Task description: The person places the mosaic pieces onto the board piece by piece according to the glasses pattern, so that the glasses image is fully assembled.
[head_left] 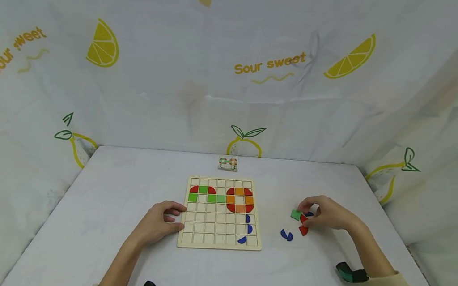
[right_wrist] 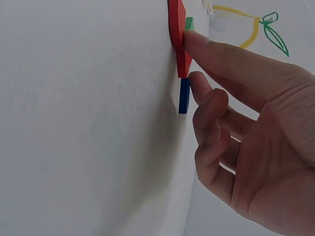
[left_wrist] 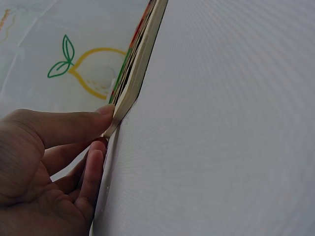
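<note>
A square wooden grid board (head_left: 210,227) lies flat, with red, green, orange and blue pieces on it. At its left edge is my left hand (head_left: 158,222); the thumb and fingertips touch the edge, and the left wrist view shows the thumb (left_wrist: 74,128) against the board's rim (left_wrist: 133,88). My right hand (head_left: 326,213) is over loose pieces to the right of the board. Its thumb (right_wrist: 231,61) touches a red piece (right_wrist: 178,24), and the index fingertip is by a green tile (head_left: 295,214). A blue half-round piece (right_wrist: 184,96) stands near the other fingers.
Two blue half-round pieces (head_left: 287,235) lie nearer the front, between the board and the right hand. A small pattern card (head_left: 228,162) sits behind the board at the table's back edge. A white lemon-print cloth (head_left: 167,102) hangs behind the white-covered table (head_left: 129,175).
</note>
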The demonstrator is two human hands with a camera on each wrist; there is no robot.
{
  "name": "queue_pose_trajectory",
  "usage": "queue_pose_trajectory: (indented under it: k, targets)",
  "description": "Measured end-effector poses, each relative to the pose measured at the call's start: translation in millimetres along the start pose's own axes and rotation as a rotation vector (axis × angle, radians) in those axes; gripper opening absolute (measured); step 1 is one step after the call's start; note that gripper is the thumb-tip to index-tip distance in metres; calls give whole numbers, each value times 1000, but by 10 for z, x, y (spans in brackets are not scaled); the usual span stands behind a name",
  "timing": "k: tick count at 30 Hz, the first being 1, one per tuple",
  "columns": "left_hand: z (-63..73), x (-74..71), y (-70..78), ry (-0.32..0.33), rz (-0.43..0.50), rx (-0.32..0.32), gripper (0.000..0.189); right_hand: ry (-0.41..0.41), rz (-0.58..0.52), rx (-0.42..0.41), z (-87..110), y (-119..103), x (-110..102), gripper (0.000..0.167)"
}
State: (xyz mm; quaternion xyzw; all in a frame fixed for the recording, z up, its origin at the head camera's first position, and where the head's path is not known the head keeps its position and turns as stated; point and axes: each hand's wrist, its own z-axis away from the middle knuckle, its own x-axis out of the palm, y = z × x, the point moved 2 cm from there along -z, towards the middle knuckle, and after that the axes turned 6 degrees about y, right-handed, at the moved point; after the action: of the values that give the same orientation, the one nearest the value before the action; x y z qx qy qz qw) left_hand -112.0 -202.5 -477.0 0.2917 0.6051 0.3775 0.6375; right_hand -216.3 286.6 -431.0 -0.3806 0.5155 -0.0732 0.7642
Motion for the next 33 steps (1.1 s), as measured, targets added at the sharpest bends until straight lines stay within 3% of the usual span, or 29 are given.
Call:
queue_pose_trajectory:
  k: [13,33]
  targets:
    - [1,-2,3,3,2,-2,43,32,12,-21,-33,104,-35,19]
    - [8,9,20,14,-6,-20,43,43,-2,-18,-97,299,-42,31]
